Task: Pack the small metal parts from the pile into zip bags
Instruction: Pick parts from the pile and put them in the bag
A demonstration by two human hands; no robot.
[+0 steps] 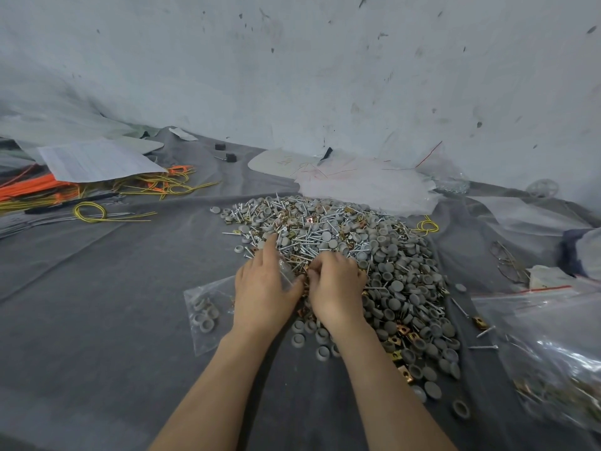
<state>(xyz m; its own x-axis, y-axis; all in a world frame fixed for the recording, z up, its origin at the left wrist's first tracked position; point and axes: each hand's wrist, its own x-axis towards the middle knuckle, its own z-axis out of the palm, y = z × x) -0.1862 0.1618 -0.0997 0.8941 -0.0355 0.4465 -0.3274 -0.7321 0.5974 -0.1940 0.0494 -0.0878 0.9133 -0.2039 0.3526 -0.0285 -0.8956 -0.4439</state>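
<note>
Though stained and scuffed, fills the whole upper half as a pale wall (292,76). Below it, spread under everything and creased into long folds, a grey cloth (97,288). Heaped on the cloth right of centre, a broad pile (374,222) of small parts, all mixed. At the right edge, near the pile, filled clear bags (559,359), one with a red zip stripe. Behind the pile and touching its far edge, a crumpled heap of clear plastic (367,187). Far left, a printed paper sheet (97,161) lying over a tangle of yellow and orange wires (156,183). Reaching in from the bottom edge, two bare forearms. At the near left rim of the pile, the left hand (263,288), index finger stretched out onto the parts, thumb and remaining fingers pinching the raised mouth of a zip bag (205,304). Just beside it, the right hand (335,288), fingers curled down into the pile at the bag's mouth; cannot tell whether gripping any parts. Flat on the cloth to the left, the rest of that bag, a few grey caps inside. Smallest of all, within the pile: grey round caps (396,284), silver screws (312,237), copper-coloured square clips (405,374).
</note>
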